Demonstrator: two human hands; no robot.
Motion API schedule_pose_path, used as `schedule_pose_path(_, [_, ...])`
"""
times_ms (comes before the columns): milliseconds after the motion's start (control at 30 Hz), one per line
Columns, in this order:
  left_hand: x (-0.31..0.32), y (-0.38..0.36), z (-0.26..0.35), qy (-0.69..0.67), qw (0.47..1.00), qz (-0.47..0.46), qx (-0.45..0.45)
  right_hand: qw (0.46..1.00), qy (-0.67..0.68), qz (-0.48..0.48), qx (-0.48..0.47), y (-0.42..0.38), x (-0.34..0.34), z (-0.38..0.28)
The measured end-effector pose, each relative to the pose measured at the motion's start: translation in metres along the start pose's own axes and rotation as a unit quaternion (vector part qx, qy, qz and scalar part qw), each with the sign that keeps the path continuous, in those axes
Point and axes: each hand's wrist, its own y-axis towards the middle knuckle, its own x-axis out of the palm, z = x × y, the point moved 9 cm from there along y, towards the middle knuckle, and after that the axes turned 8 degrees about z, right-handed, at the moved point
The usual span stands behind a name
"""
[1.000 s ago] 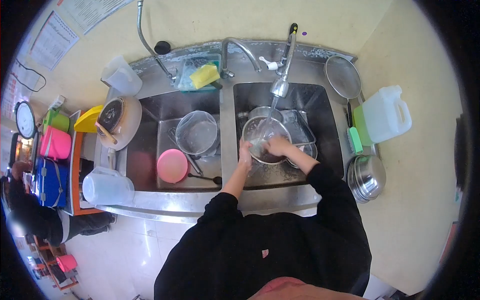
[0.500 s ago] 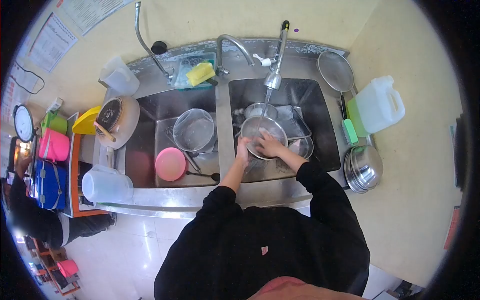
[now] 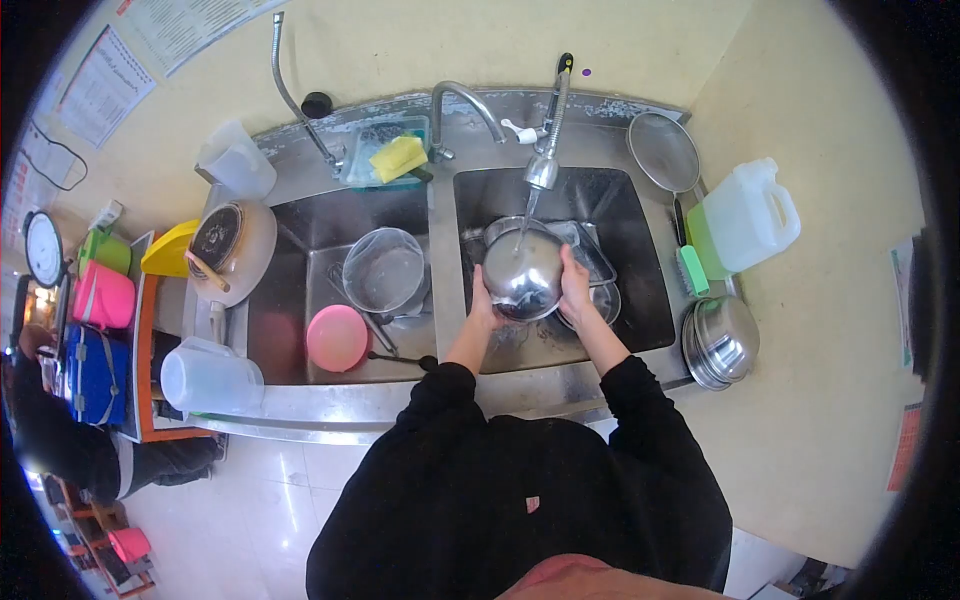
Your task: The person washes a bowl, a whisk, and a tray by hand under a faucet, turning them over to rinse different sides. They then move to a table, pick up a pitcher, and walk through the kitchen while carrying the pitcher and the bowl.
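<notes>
A shiny steel bowl point(image 3: 522, 272) is held bottom-up over the right sink basin point(image 3: 634, 250), with running water falling on it from the spray faucet point(image 3: 542, 172). My left hand point(image 3: 484, 302) grips its left side, and my right hand point(image 3: 575, 288) clasps the right side. Beneath and behind it, a rectangular metal tray point(image 3: 594, 255) and other metal dishes lie in the basin, partly covered by the bowl. My fingertips on the far side of the bowl are partly hidden.
The left basin holds a clear round container point(image 3: 384, 272), a pink bowl point(image 3: 338, 338) and dark utensils. Stacked steel bowls point(image 3: 724, 335), a green brush point(image 3: 692, 270), a strainer point(image 3: 664, 152) and a jug of green liquid point(image 3: 745, 220) stand right. Another person point(image 3: 75, 420) is at far left.
The bowl was open side up with my right hand inside it. Now it is turned over, and my right hand has moved out to its right side.
</notes>
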Motion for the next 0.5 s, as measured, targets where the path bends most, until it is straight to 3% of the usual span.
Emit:
schedule_pose_path(67, [-0.003, 0.015, 0.005, -0.079, 0.995, -0.041, 0.041, 0.993, 0.045, 0.06, 0.093, 0.011, -0.022, 0.026])
schedule_pose_path(100, [-0.02, 0.041, 0.001, -0.117, 0.993, -0.016, 0.013, 0.988, 0.04, 0.064, 0.132, 0.021, -0.033, 0.043])
schedule_pose_path(133, [-0.03, 0.056, 0.006, -0.125, 0.991, 0.02, 0.042, 0.983, 0.034, 0.066, 0.169, 0.031, -0.039, 0.06])
schedule_pose_path(200, [-0.039, 0.072, 0.012, -0.143, 0.981, 0.09, 0.1, 0.958, -0.243, 0.152, -0.017, 0.041, -0.059, 0.057])
schedule_pose_path(233, [-0.033, 0.029, 0.026, -0.086, 0.963, 0.205, 0.149, 0.902, -0.372, 0.188, -0.114, 0.036, -0.058, 0.049])
schedule_pose_path(267, [-0.031, 0.026, 0.037, -0.071, 0.952, 0.211, 0.208, 0.894, -0.371, 0.126, -0.216, -0.006, -0.024, 0.021])
schedule_pose_path(333, [-0.025, 0.019, 0.053, -0.04, 0.92, 0.221, 0.321, 0.738, -0.557, 0.008, -0.382, -0.069, 0.049, -0.015])
schedule_pose_path(400, [-0.017, 0.011, 0.054, 0.079, 0.907, 0.218, 0.351, 0.621, -0.628, -0.018, -0.469, -0.087, 0.095, -0.023])
schedule_pose_path(467, [-0.008, 0.003, 0.052, 0.122, 0.91, 0.185, 0.35, 0.735, -0.63, -0.059, -0.244, 0.001, 0.097, -0.003])
schedule_pose_path(500, [-0.005, 0.002, 0.05, 0.105, 0.923, 0.155, 0.335, 0.724, -0.639, -0.117, -0.233, 0.034, 0.103, -0.001])
